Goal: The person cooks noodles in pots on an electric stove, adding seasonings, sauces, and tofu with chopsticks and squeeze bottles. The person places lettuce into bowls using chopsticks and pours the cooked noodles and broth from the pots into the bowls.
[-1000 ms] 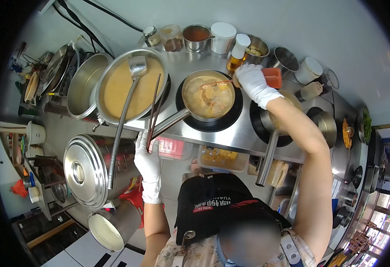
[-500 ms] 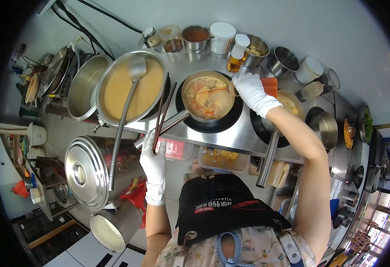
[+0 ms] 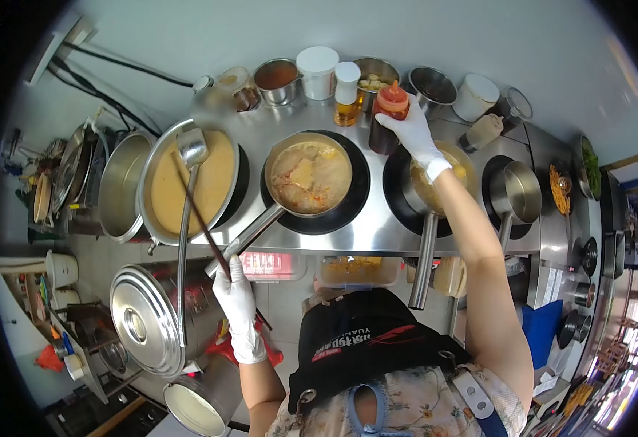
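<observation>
White gloves cover both hands. My right hand (image 3: 411, 131) is wrapped round a dark sauce bottle (image 3: 384, 135) with a red cap, upright at the back of the counter. My left hand (image 3: 236, 300) grips dark chopsticks (image 3: 201, 218) beside the handle of the middle saucepan; whether it touches that handle is unclear. Soup with noodles and reddish bits fills the middle saucepan (image 3: 310, 173) on its black burner. Beyond my right wrist, a second saucepan (image 3: 415, 191) holds yellowish food. At left, a ladle (image 3: 193, 149) rests in a wide bowl of tan broth (image 3: 162, 171).
Along the wall stand a red sauce pot (image 3: 276, 81), a white lidded tub (image 3: 318, 73), an oil bottle (image 3: 346, 95) and metal bowls. An empty small pan (image 3: 515, 192) sits at right. A lidded steel pot (image 3: 140, 320) stands at lower left, a clear food box (image 3: 360, 272) below the counter edge.
The red-capped bottle, earlier tipped over the middle saucepan with sauce streaming out, is now upright farther back. The chopsticks in my left hand have swung leftward. The whole view has shifted.
</observation>
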The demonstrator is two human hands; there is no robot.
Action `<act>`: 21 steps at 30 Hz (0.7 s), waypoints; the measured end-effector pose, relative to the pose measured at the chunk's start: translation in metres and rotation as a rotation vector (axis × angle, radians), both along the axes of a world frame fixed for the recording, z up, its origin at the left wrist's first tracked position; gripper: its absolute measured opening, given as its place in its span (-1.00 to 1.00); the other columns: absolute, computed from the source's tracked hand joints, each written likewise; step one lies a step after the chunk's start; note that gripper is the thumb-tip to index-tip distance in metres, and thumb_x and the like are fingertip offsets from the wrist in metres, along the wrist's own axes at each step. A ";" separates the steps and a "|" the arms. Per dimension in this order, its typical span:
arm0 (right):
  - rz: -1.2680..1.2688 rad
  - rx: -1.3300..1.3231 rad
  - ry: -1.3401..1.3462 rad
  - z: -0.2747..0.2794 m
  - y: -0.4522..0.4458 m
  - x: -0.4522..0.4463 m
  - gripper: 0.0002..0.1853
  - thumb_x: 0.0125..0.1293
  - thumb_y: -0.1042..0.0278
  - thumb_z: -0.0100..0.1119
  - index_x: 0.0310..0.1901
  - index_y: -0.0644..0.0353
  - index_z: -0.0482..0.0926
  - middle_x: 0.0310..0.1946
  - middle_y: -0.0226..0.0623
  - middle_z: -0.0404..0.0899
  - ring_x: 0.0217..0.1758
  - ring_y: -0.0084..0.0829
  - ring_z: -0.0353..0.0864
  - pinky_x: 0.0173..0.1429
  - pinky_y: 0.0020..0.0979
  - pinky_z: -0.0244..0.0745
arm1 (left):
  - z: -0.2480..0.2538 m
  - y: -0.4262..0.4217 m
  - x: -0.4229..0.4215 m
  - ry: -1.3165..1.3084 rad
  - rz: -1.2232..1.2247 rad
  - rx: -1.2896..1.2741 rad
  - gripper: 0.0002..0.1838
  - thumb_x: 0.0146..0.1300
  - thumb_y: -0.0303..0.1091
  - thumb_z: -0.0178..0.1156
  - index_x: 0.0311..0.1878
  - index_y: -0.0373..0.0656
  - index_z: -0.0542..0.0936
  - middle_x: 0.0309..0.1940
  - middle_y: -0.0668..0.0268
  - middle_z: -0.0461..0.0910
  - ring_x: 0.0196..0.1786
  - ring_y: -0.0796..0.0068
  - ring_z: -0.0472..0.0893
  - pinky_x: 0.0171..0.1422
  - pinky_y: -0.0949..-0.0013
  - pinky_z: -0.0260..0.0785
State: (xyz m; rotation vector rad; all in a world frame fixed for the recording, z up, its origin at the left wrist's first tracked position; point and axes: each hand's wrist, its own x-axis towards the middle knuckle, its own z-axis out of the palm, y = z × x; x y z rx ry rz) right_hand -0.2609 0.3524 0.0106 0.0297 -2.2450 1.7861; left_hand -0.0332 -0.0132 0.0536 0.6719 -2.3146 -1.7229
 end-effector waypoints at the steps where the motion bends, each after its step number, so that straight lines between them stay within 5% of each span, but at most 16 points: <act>1: -0.057 -0.043 0.017 -0.010 0.004 -0.008 -0.32 -0.01 0.37 0.48 0.14 0.26 0.33 0.04 -0.20 0.52 0.11 -0.39 0.53 0.22 -0.41 0.40 | 0.005 0.002 0.003 -0.003 0.007 0.145 -0.68 0.45 -0.26 0.03 0.06 -0.31 0.54 -0.58 0.49 0.46 -0.56 0.77 0.34 -0.49 0.63 0.13; 4: -0.205 0.021 0.017 -0.040 0.011 -0.029 -0.31 -0.04 0.41 0.49 0.15 0.25 0.33 0.05 -0.20 0.51 0.10 -0.37 0.53 0.20 -0.41 0.41 | 0.005 0.009 0.002 0.124 -0.028 0.165 -0.76 0.47 -0.24 -0.02 -0.11 -0.22 0.52 -0.74 0.46 0.33 -0.67 0.72 0.27 -0.58 0.60 0.08; 10: -0.329 -0.020 0.035 -0.084 0.016 -0.055 -0.26 -0.10 0.36 0.52 0.15 0.21 0.33 0.03 -0.15 0.54 0.11 -0.25 0.55 0.20 -0.35 0.42 | 0.016 0.023 0.000 0.130 -0.094 0.163 -0.65 0.49 -0.20 -0.07 0.05 -0.29 0.52 -0.66 0.42 0.37 -0.60 0.66 0.34 -0.44 0.57 0.21; 19: -0.486 0.136 -0.142 -0.062 0.018 -0.011 -0.09 -0.03 0.39 0.44 0.34 0.39 0.13 0.16 0.10 0.37 0.26 -0.19 0.40 0.29 -0.34 0.33 | 0.025 0.037 -0.016 0.141 -0.101 0.206 -0.64 0.48 -0.17 -0.07 0.03 -0.29 0.50 -0.61 0.34 0.50 -0.52 0.63 0.45 -0.29 0.50 0.36; 21: -0.374 -0.108 -0.203 -0.022 0.016 0.026 -0.19 0.02 0.48 0.39 0.31 0.38 0.19 0.10 -0.01 0.43 0.17 -0.29 0.46 0.22 -0.37 0.38 | 0.031 0.044 -0.023 0.225 -0.130 0.219 -0.56 0.49 -0.08 -0.12 0.07 -0.30 0.49 -0.16 0.07 0.64 -0.52 0.62 0.45 -0.39 0.57 0.34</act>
